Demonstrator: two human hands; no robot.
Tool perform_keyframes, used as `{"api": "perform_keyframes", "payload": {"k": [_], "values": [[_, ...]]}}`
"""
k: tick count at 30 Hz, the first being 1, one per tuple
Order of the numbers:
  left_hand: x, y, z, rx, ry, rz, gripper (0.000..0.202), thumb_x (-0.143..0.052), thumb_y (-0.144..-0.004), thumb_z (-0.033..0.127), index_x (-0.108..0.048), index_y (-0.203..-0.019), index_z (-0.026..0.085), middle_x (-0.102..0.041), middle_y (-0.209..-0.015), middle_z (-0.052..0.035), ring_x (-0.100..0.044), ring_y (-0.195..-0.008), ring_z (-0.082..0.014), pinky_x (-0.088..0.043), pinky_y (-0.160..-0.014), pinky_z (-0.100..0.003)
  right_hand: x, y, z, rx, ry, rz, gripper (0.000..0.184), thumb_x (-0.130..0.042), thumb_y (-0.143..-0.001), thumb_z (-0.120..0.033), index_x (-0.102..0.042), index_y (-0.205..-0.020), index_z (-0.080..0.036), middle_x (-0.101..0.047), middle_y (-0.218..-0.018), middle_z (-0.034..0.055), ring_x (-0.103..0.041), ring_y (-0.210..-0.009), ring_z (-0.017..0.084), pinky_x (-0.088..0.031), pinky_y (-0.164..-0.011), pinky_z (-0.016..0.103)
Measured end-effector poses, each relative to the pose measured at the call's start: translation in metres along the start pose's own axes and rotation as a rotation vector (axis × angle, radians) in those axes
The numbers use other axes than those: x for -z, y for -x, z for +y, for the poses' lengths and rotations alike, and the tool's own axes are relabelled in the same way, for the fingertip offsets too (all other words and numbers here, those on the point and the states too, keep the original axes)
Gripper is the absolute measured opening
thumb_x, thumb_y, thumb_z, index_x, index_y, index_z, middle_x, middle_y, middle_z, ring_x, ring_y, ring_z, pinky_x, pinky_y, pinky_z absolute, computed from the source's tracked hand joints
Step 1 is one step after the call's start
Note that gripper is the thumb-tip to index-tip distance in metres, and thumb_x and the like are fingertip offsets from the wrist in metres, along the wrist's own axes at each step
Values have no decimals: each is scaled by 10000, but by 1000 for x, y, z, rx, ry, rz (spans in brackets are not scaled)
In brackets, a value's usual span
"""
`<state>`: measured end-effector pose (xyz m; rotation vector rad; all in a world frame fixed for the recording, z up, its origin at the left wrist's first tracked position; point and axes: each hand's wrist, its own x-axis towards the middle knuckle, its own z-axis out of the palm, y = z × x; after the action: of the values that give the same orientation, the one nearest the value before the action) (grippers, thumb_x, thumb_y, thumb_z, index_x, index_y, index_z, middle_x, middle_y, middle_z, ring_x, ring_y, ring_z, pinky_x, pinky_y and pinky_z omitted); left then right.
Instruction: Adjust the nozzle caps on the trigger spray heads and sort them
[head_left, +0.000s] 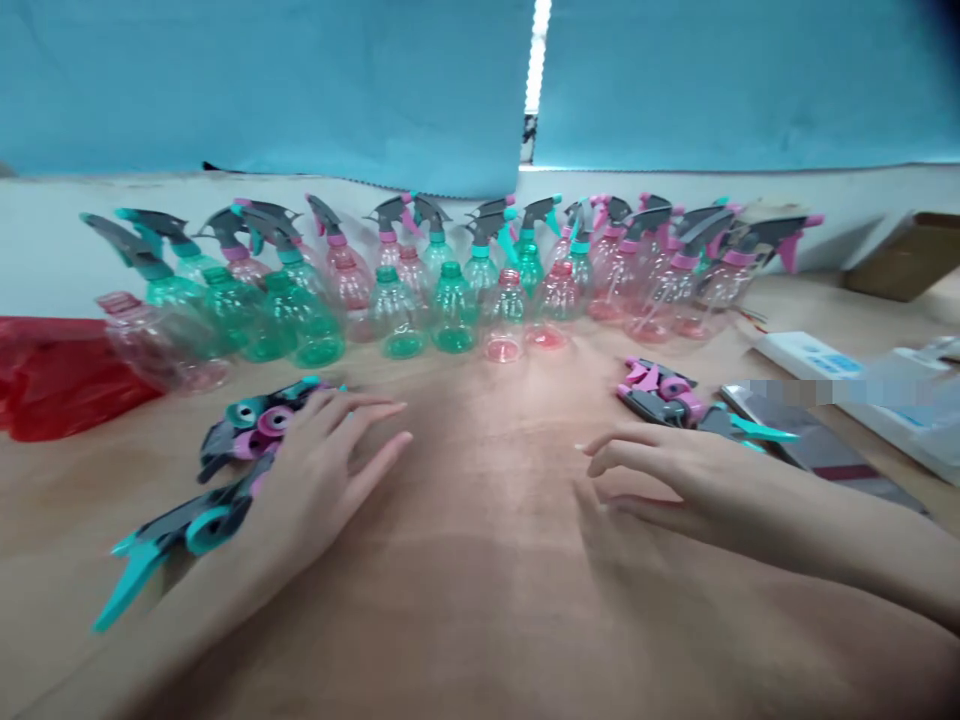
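Observation:
My left hand [330,460] lies flat on the wooden table [480,600], fingers stretched out, beside a small pile of loose grey, pink and teal spray heads [247,430]. One more teal-and-grey spray head [176,535] lies near my left wrist. My right hand [667,470] rests on the table with fingers extended and holds nothing. Just behind it lies another pile of spray heads [664,390]. Along the back stands a row of several clear green and pink spray bottles [450,290], some capped with heads, some open-necked.
A red plastic bag [52,375] lies at the far left. At the right are a dark flat packet [810,440], white boxes [847,385] and a cardboard box [907,255]. A blue curtain [262,80] hangs behind the table.

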<state>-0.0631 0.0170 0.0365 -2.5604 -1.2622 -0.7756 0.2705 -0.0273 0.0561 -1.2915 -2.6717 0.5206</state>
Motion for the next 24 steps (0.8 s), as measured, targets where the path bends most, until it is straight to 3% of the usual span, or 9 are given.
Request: {"api": "perform_keyframes", "payload": {"k": [4, 9, 15, 19, 24], "values": [[-30, -36, 38, -76, 136, -160, 199, -500, -923, 283, -580, -1078, 190, -623, -1072, -72, -534, -1025, -248, -428, -876, -426, 2, 15, 24, -62, 30, 68, 189, -488, -907, -329, -637, -981, -240, -638, -1095, 54, -622, -938, 202, -489, -763, 333], [-71, -77, 77, -209, 291, -225, 155, -497, -921, 232, -594, -1023, 165, -640, -985, -67, -557, -949, -233, -450, -829, -410, 6, 31, 66, -245, 192, 222, 223, -509, -880, -383, -617, -993, -223, -645, -1011, 70, -615, -905, 237, -455, -772, 369], [-89, -93, 103, -234, 400, -280, 152, -507, -912, 212, -593, -1028, 166, -642, -990, -67, -574, -977, -220, -467, -865, -388, 11, 38, 105, -490, 238, 306, 433, -471, -852, -565, -597, -1003, -179, -629, -1031, 129, -613, -883, 300, -433, -689, 379], [-95, -97, 109, -179, 459, -320, 145, -529, -893, 197, -590, -1022, 175, -639, -1007, -70, -589, -973, -220, -486, -845, -390, 10, 30, 110, -549, 187, 305, 432, -492, -828, -587, -606, -911, -179, -661, -820, 86, -626, -723, 257, -404, -565, 318], [-100, -101, 116, -162, 487, -328, 160, -539, -894, 216, -579, -1048, 193, -624, -1037, -55, -588, -976, -200, -481, -859, -368, 4, 19, 90, -419, 104, 275, 310, -512, -863, -482, -608, -858, -187, -659, -776, 56, -611, -697, 207, -398, -569, 291]]}}
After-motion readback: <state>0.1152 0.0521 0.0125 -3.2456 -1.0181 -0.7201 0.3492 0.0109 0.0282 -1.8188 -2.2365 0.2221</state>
